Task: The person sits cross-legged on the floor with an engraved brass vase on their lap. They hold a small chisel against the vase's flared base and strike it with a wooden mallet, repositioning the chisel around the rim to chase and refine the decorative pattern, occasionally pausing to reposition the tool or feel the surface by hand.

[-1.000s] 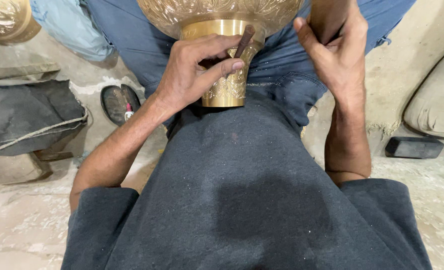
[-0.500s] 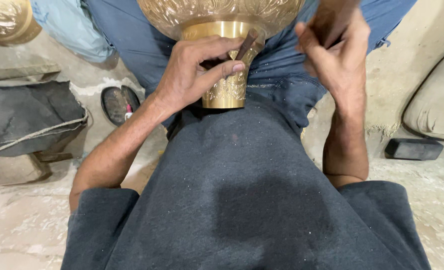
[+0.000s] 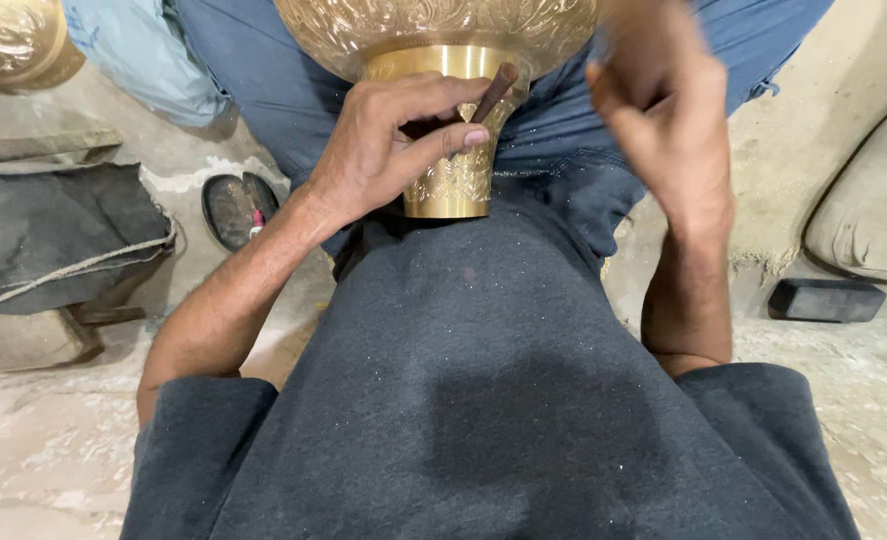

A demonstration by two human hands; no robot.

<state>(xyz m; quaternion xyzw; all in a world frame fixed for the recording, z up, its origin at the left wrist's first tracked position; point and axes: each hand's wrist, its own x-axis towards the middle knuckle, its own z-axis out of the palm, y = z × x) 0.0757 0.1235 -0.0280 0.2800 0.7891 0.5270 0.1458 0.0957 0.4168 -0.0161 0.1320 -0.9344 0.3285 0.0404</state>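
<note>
A large embossed brass vessel (image 3: 443, 30) lies between my knees, its flared neck (image 3: 453, 190) pointing at my body. My left hand (image 3: 378, 150) rests on that neck and pinches a short brown metal rod (image 3: 493, 92), whose tip is set against the brass. My right hand (image 3: 663, 110) hovers just right of the vessel, blurred, with its fingers curled. Whether it holds anything is hidden. My dark grey shirt (image 3: 483, 400) fills the lower half of the view.
A second brass vessel (image 3: 8, 40) sits at the top left, beside a light blue cloth (image 3: 133, 50). A dark bundle tied with rope (image 3: 53, 235) and a black sandal (image 3: 233, 205) lie on the left. A black block (image 3: 825, 298) and a pale cushion (image 3: 873, 200) are on the right.
My right hand has dropped slightly toward the rod and is now blurred by motion. My left hand and the rod have stayed on the vessel's neck.
</note>
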